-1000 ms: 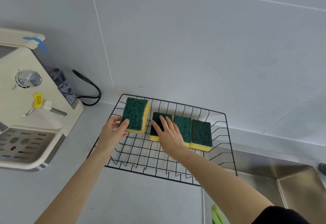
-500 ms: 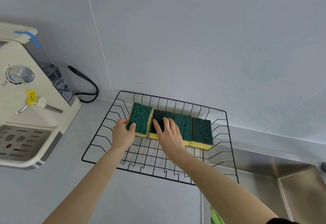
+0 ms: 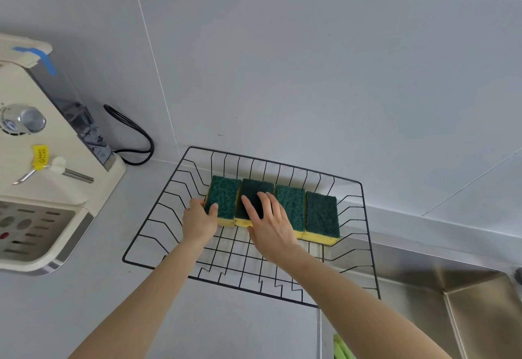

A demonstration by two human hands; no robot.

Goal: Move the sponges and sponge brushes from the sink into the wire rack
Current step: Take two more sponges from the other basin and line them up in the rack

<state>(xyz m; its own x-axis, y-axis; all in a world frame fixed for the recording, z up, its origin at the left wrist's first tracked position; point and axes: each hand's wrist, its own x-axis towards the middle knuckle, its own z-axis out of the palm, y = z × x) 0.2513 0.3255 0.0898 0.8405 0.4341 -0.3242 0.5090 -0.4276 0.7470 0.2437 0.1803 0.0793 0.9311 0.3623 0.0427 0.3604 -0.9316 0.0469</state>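
Observation:
A black wire rack stands on the grey counter against the wall. Several green-topped yellow sponges lie side by side along its back. My left hand grips the leftmost sponge, thumb on its green top. It lies flat against the second sponge. My right hand rests flat with spread fingers on that second sponge. Two more sponges lie to the right. The steel sink is at the lower right, and something green shows at its bottom edge.
A cream coffee machine stands on the counter to the left, with a black cable looping behind it by the wall. Grey tiled wall rises right behind the rack.
My left hand has brought the leftmost sponge rightward and laid it down flat against the second sponge. My right hand stays pressed on the second sponge.

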